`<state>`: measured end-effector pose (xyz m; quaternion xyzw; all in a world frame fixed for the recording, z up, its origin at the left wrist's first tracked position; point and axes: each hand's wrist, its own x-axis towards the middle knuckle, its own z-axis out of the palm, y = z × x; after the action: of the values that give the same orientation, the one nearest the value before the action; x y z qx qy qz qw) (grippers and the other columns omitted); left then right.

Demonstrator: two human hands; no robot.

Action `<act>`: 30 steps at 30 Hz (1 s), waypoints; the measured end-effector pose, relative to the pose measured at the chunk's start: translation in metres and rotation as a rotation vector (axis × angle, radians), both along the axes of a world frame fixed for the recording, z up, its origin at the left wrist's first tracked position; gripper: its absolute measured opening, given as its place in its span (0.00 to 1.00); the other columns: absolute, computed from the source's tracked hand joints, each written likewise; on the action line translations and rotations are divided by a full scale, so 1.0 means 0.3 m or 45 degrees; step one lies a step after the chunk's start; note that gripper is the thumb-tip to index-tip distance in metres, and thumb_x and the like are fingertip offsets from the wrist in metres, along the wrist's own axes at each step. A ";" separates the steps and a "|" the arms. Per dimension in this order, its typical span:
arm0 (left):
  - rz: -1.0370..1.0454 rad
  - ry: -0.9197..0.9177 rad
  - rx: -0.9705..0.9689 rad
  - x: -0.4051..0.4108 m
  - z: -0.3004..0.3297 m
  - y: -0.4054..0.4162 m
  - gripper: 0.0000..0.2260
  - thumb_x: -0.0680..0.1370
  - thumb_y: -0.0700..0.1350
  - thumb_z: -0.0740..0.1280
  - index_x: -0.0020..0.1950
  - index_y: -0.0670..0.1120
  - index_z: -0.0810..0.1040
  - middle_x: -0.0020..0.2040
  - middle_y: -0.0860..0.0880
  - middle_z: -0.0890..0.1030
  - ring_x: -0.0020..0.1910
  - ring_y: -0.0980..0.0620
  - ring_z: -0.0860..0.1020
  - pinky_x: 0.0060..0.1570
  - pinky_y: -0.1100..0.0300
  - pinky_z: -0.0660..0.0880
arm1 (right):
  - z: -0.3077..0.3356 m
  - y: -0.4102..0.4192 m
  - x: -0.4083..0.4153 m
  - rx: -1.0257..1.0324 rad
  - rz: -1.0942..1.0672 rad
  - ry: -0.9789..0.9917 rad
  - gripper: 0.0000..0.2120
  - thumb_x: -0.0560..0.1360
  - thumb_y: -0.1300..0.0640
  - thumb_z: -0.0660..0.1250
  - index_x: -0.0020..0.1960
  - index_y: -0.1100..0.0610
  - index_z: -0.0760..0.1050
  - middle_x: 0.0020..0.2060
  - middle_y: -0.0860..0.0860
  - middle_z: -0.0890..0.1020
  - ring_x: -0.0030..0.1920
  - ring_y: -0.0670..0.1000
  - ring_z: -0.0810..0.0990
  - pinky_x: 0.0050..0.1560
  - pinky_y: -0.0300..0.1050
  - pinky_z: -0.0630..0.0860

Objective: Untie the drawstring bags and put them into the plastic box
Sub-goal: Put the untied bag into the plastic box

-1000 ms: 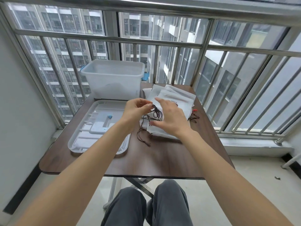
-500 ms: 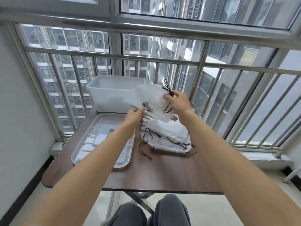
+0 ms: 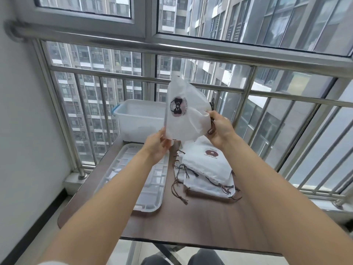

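1. Nearest the camera, two dark trouser knees [image 3: 183, 259] show below the table's near edge, and both bare forearms reach forward over the table [image 3: 191, 222].
2. The left hand [image 3: 157, 145] pinches the lower left corner of a white bag [image 3: 184, 113] between thumb and fingers, clenched on the fabric.
3. The right hand [image 3: 221, 131] grips the same bag at its gathered mouth, on the right side, with the dark cord [image 3: 211, 125] looped by its fingers; the hand is closed on the bag.
4. The bag hangs in the air between the two grips, held up above the table, its closed end pointing upward and a round dark print facing the camera. Whether its cord is tied, I cannot tell.
5. Below the right hand, a pile [image 3: 207, 173] of more white bags lies on the table, their dark cords trailing off toward the near and left sides.
6. Below the left hand, a white lid [image 3: 137, 184] lies flat on the table, just beside the pile.
7. Beyond both hands, partly hidden by the held bag, the box [image 3: 137, 117] stands open at the far edge of the table, well apart from the grips.
8. Behind the box runs a steel railing [image 3: 191, 54] with window glass and tall buildings past it.
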<state>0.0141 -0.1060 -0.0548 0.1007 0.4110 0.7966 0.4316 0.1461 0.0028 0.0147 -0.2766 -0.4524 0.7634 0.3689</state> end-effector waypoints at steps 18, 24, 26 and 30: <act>0.576 1.347 -0.978 -0.599 0.142 0.059 0.13 0.80 0.37 0.59 0.62 0.40 0.76 0.64 0.43 0.77 0.59 0.41 0.77 0.62 0.48 0.73 | -0.083 0.191 -0.562 0.539 -0.098 -0.395 0.26 0.74 0.67 0.65 0.67 0.53 0.62 0.50 0.56 0.75 0.45 0.52 0.75 0.48 0.47 0.74; 0.449 1.618 -1.295 -0.723 0.116 0.168 0.15 0.78 0.29 0.56 0.36 0.43 0.75 0.40 0.47 0.75 0.46 0.47 0.74 0.50 0.56 0.71 | -0.105 0.271 -0.668 1.315 -0.026 -1.038 0.16 0.76 0.69 0.59 0.62 0.61 0.74 0.61 0.57 0.76 0.59 0.57 0.76 0.49 0.39 0.72; 0.366 1.677 -1.394 -0.739 0.098 0.197 0.19 0.76 0.28 0.55 0.31 0.48 0.67 0.35 0.49 0.69 0.38 0.47 0.70 0.44 0.57 0.67 | -0.120 0.285 -0.702 1.421 0.029 -1.185 0.17 0.77 0.69 0.55 0.64 0.61 0.73 0.64 0.59 0.73 0.59 0.58 0.75 0.45 0.40 0.72; 0.207 1.786 -1.513 -0.733 0.081 0.237 0.10 0.76 0.35 0.58 0.42 0.45 0.77 0.44 0.47 0.78 0.47 0.45 0.75 0.44 0.55 0.71 | -0.150 0.295 -0.732 1.552 0.190 -1.423 0.17 0.78 0.66 0.53 0.62 0.63 0.73 0.65 0.61 0.71 0.66 0.59 0.68 0.61 0.47 0.70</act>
<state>-0.2059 -0.0348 -0.0304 0.2930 0.9256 0.2394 0.0072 -0.0736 0.0912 -0.0305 -0.3360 -0.9204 0.1572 0.1233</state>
